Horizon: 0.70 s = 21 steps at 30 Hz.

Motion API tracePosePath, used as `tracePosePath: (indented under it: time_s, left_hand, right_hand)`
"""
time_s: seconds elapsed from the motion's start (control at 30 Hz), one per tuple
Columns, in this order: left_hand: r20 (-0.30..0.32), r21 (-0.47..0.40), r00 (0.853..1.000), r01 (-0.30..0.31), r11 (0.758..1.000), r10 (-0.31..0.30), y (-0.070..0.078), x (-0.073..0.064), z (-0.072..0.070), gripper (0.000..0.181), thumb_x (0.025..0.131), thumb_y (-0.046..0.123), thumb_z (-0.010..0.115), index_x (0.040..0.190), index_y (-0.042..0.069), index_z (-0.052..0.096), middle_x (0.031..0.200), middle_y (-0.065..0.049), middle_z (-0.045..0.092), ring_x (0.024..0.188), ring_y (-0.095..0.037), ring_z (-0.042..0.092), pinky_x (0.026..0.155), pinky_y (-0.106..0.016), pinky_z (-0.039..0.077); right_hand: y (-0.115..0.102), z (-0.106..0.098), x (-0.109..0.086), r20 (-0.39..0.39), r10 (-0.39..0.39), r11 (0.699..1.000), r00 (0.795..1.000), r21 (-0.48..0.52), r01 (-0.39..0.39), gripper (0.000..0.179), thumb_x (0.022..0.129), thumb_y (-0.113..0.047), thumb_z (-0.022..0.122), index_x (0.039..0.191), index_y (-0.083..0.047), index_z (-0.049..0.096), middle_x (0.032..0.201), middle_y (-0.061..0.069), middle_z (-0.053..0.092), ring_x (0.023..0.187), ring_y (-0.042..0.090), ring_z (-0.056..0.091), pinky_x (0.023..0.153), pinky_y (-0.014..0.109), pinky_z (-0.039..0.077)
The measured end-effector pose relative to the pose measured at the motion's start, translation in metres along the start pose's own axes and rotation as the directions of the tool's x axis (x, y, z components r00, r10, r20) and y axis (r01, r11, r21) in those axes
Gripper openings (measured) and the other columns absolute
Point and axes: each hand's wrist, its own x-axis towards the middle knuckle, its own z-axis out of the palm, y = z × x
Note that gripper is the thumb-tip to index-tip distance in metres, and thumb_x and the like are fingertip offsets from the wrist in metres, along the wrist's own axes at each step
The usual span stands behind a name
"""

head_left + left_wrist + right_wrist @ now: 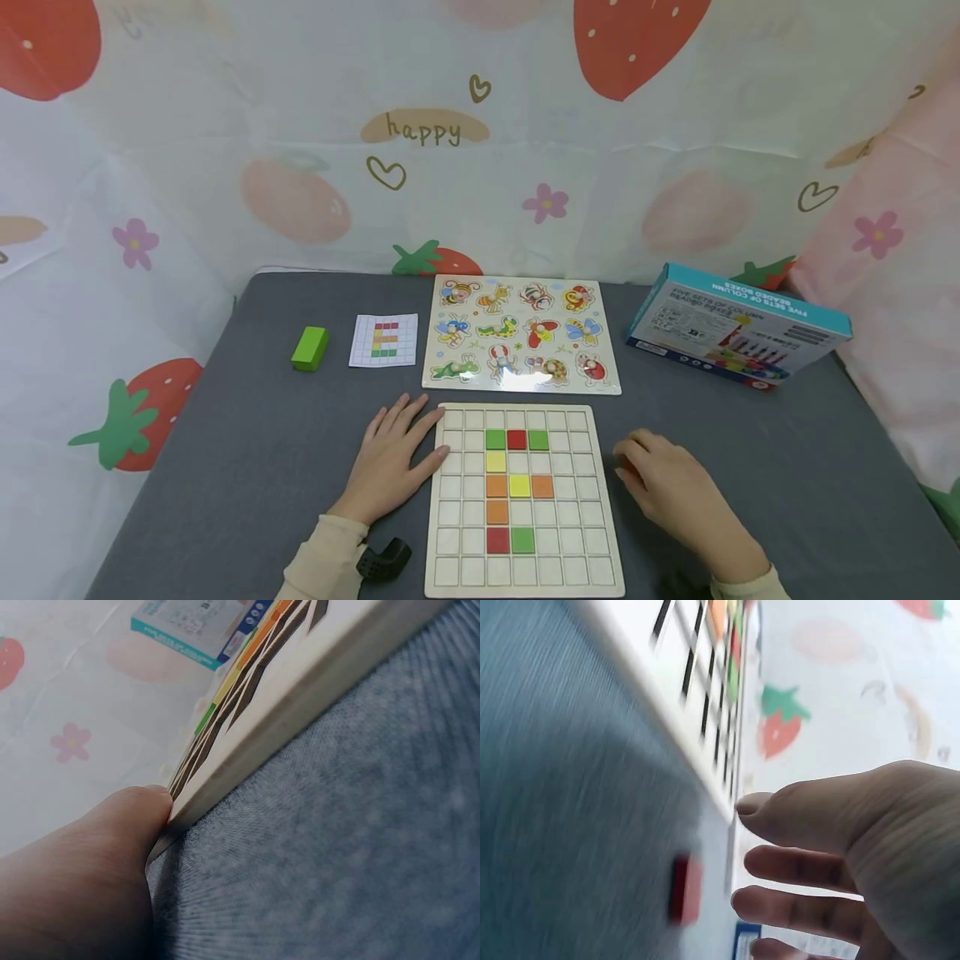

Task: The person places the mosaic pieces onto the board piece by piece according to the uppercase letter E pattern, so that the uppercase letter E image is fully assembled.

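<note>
A white grid board (558, 512) lies on the dark grey cloth, with several green, red, yellow and orange square tiles in its cells. My left hand (395, 458) rests flat with spread fingers at the board's left side; its thumb (139, 806) touches the edge. To the right of the board is my right hand (667, 492), palm down, fingers loosely bent and apart from the board. Nothing shows between its thumb and fingers. A small red block (686, 890) lies on the cloth near these fingers in the right wrist view; the hand hides it in the head view.
Behind the grid board lies an insect picture board (517, 335). Left of that are a pattern card (360, 342) and a green block (310, 348). A blue and white box (735, 329) stands at the back right. Printed cloth hangs behind the table.
</note>
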Motion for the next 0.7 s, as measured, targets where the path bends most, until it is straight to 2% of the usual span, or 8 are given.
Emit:
tracePosePath:
  time_s: [0.23,0.5,0.7]
  left_hand:
    - [-0.001,0.002,1.000,0.002,1.000,-0.002,0.000,0.000,-0.001,0.058,0.094,0.055,0.051,0.145,0.028,0.045,0.153,-0.004,0.036,0.146,-0.027,0.021,0.120,-0.050,0.012]
    - [-0.001,0.003,1.000,0.001,1.000,-0.001,0.000,0.000,0.001,0.058,0.094,0.055,0.051,0.145,0.028,0.045,0.153,-0.003,0.035,0.146,-0.027,0.021,0.120,-0.050,0.012]
    - [-0.001,0.006,1.000,0.002,1.000,-0.002,0.000,0.000,0.001,0.058,0.094,0.055,0.051,0.145,0.028,0.045,0.153,-0.003,0.035,0.146,-0.027,0.021,0.120,-0.050,0.012]
  right_hand:
    - [0.019,0.004,-0.010,0.074,0.086,0.995,0.994,0.052,-0.090,0.014,0.082,-0.013,0.076,0.089,-0.018,0.065,0.094,-0.005,0.060,0.080,0.009,0.056,0.066,0.030,0.054]
    - [0.021,0.001,-0.013,0.119,0.056,0.992,0.991,0.105,-0.069,0.021,0.079,-0.012,0.079,0.092,-0.020,0.063,0.100,-0.006,0.060,0.085,0.008,0.058,0.068,0.028,0.055]
    - [0.020,0.000,-0.012,0.143,0.058,0.991,0.988,0.108,-0.074,0.021,0.080,-0.010,0.078,0.092,-0.019,0.063,0.097,-0.006,0.058,0.078,0.002,0.055,0.061,0.023,0.052]
